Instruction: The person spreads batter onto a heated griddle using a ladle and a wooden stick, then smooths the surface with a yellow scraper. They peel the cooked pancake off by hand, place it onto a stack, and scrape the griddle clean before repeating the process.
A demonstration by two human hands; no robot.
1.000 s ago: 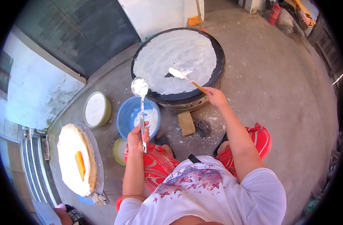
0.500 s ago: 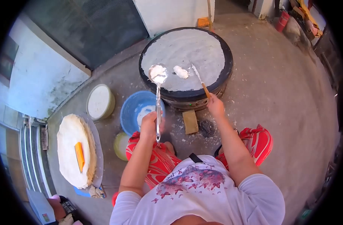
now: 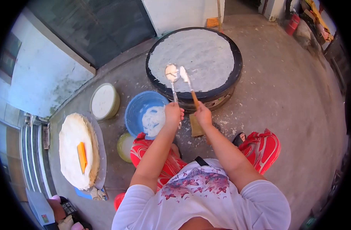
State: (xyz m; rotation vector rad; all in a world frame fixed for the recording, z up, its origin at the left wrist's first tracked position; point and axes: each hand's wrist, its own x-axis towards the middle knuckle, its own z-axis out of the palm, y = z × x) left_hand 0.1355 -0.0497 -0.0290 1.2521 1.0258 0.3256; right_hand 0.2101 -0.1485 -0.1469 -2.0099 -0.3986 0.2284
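My left hand [image 3: 173, 113] is closed round the metal handle of a ladle [image 3: 172, 73], its bowl coated with white batter. In my right hand [image 3: 202, 115] I grip the wooden handle of a spatula [image 3: 194, 97]; a lump of white batter [image 3: 184, 73] sits on its blade. Both tool heads are side by side over the near part of a round black griddle [image 3: 237, 71]. A thin pale sheet of batter [image 3: 198, 48] covers most of the griddle's top. Below and left of the griddle is a blue basin [image 3: 131, 111] with white batter inside.
A tub of white batter [image 3: 103, 101] and a smaller green bowl [image 3: 124, 147] stand at the left. Further left lies a tall stack of round flatbreads [image 3: 71, 153] with an orange scraper [image 3: 81, 157] on it. A tan block [image 3: 197, 126] rests before the griddle.
The spatula has picked up the batter lump from the griddle and moved left. My left hand has shifted right with the ladle, bringing the two tools together.
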